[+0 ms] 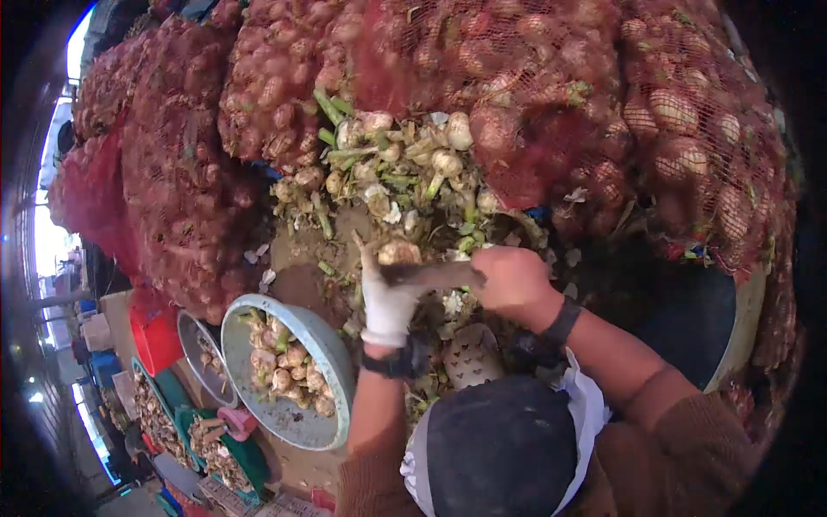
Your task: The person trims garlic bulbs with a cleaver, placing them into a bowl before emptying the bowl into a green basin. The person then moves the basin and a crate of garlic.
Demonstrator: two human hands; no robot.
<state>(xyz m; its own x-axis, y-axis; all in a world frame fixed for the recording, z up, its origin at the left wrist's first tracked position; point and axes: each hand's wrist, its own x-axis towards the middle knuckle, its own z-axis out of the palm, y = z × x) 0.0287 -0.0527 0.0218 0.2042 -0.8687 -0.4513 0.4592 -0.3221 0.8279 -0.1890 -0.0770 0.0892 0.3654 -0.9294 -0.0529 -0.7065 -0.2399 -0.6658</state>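
My left hand, in a white glove with a dark wrist strap, grips a pale onion at its fingertips. My right hand, bare with a dark wristband, holds a knife whose blade lies flat against the underside of the onion. Both hands work just below a loose pile of onions with green stalks. Peels and cut stalks litter the ground under the hands. A dark cap fills the bottom of the view.
Red mesh sacks of onions are stacked all around the pile. A pale blue bowl with trimmed onions sits left of my left arm, next to a metal bowl, a red crate and green baskets.
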